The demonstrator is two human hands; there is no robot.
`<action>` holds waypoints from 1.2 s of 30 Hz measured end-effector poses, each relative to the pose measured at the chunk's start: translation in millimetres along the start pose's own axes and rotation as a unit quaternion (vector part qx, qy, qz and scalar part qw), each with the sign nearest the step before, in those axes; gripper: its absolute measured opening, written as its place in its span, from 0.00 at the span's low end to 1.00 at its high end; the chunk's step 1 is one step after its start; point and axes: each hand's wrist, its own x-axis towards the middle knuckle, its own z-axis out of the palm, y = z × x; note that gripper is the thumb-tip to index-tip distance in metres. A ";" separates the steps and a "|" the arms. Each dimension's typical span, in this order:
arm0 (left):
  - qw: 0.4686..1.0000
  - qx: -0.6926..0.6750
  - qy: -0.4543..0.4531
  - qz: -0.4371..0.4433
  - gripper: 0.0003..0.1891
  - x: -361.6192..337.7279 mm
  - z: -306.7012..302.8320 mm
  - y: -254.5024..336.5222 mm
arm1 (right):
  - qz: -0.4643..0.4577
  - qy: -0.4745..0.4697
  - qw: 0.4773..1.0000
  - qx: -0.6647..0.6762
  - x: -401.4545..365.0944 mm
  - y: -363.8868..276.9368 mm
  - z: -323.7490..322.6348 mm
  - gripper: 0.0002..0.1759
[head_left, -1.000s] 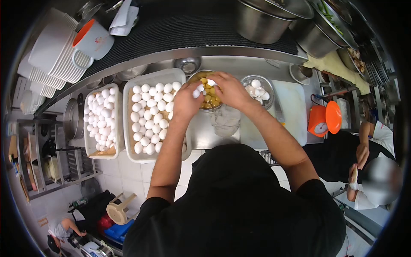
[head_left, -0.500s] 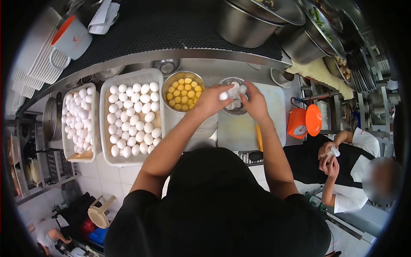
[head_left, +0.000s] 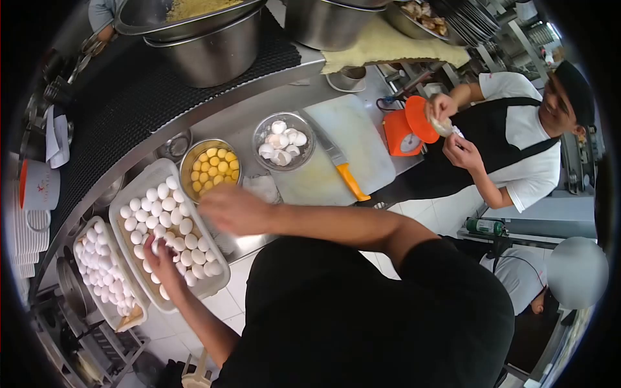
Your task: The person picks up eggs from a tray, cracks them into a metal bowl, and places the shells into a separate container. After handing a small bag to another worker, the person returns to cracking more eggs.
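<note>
Both hands have swung back from the glass bowl (head_left: 255,143) of shells (head_left: 283,139), where they were half a second ago, so I judge the last egg finished with. The left hand (head_left: 162,258) has its grip down among the white eggs (head_left: 171,204) in the big tray (head_left: 222,275) (fingers touching them; whether closed on one, I cannot tell). Just beyond it the right hand (head_left: 231,210) hovers, blurred, grip unreadable. Past that hand on the desk (head_left: 249,242) sits the metal bowl (head_left: 184,169) of yolks (head_left: 210,167); outside the left grip, a second tray (head_left: 141,304) holds more eggs.
</note>
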 end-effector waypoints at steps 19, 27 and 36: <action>0.988 0.056 0.121 0.073 0.24 -68.3 -55.2 -61.7 | -0.066 -0.577 0.704 -0.409 48.0 -54.5 204.9 0.24; 0.961 0.209 0.124 0.132 0.28 -66.7 -42.4 -57.9 | -0.047 -0.527 0.807 -0.262 68.1 -21.9 196.2 0.22; 0.983 0.122 0.108 0.082 0.24 -57.0 -46.8 -56.9 | -0.022 -0.337 0.939 -0.058 59.7 -30.1 124.7 0.25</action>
